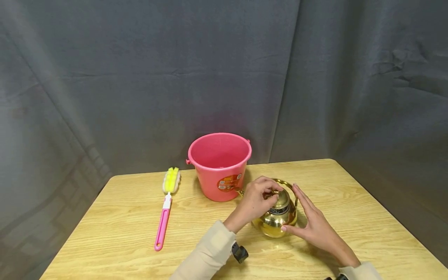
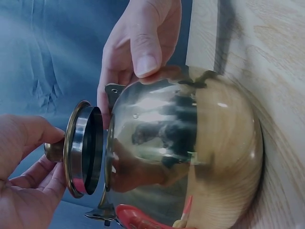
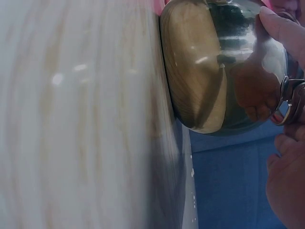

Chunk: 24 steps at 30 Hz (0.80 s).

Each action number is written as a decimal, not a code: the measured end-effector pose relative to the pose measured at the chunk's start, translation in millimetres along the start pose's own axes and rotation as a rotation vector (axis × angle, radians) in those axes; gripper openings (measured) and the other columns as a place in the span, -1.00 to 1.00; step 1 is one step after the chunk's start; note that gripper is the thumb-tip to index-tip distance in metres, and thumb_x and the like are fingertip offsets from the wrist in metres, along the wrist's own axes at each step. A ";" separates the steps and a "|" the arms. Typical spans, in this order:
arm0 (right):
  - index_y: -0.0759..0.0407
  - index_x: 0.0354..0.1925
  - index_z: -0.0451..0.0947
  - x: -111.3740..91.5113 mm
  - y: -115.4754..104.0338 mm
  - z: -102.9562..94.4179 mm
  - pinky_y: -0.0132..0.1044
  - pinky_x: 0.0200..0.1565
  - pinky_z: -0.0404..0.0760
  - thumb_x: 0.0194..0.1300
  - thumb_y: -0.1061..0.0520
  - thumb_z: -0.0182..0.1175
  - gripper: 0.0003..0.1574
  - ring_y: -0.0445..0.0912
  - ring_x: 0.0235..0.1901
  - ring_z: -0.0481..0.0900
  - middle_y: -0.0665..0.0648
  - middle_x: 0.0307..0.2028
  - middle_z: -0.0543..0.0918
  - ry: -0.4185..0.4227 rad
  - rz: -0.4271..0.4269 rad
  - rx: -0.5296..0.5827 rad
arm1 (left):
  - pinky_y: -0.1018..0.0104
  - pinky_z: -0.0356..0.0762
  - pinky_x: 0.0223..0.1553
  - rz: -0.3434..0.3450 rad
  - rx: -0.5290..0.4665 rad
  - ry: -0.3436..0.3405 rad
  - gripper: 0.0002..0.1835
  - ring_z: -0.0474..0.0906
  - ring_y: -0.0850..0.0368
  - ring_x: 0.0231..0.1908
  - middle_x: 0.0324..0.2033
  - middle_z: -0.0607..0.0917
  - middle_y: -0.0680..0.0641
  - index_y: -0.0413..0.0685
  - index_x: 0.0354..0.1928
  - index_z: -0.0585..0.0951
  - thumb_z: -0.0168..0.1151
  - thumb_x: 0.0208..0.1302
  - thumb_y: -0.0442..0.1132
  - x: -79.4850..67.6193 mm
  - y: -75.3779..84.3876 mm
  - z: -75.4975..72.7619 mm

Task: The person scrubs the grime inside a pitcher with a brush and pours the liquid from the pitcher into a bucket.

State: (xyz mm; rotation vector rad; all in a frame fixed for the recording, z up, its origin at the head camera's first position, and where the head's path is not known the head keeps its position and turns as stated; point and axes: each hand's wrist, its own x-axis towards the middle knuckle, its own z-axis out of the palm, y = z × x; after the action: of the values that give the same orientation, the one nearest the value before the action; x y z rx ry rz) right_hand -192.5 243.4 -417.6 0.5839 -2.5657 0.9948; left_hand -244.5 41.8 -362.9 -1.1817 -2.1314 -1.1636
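Observation:
A shiny gold-coloured kettle stands on the table, its arched handle raised. Between thumb and fingers my left hand pinches the knob of the kettle lid. In the left wrist view the lid is held just off the mouth, a narrow gap showing around its inner rim. My right hand holds the kettle from the right, thumb pressed on the shoulder of the body and the other fingers by the handle. In the right wrist view the thumb lies on the polished metal.
Behind and left of the kettle stands a pink bucket with an orange label, close to the spout. A pink-handled brush with a yellow and white sponge head lies further left. Grey cloth hangs behind the wooden table.

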 end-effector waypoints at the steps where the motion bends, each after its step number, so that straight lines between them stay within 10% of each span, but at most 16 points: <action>1: -0.12 0.37 -0.26 0.0 0.0 -0.2 0.28 -0.01 0.13 -0.25 -0.16 0.43 0.40 0.13 0.25 -0.03 0.02 0.35 -0.12 0.000 0.001 0.000 | 0.62 0.40 -0.29 -0.001 -0.006 -0.001 -0.79 0.45 0.37 -0.31 -0.27 0.56 0.08 -0.03 -0.30 0.63 0.22 -0.03 -0.41 0.1 0.5 -0.4; 24: -0.12 0.37 -0.25 -0.1 0.0 0.4 0.29 -0.01 0.13 -0.26 -0.16 0.43 0.41 0.14 0.25 -0.03 -0.03 0.35 -0.15 0.003 0.004 0.000 | 0.62 0.39 -0.26 0.013 -0.028 -0.004 -0.80 0.44 0.39 -0.27 -0.26 0.56 0.09 -0.04 -0.29 0.63 0.21 0.00 -0.40 -4.9 11.5 -17.1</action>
State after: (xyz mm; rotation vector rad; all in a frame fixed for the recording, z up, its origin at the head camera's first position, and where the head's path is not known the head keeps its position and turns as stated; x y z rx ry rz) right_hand -192.4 243.2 -418.0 0.5774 -2.5644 0.9967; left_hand -232.5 28.4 -351.6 -1.2086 -2.1142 -1.1899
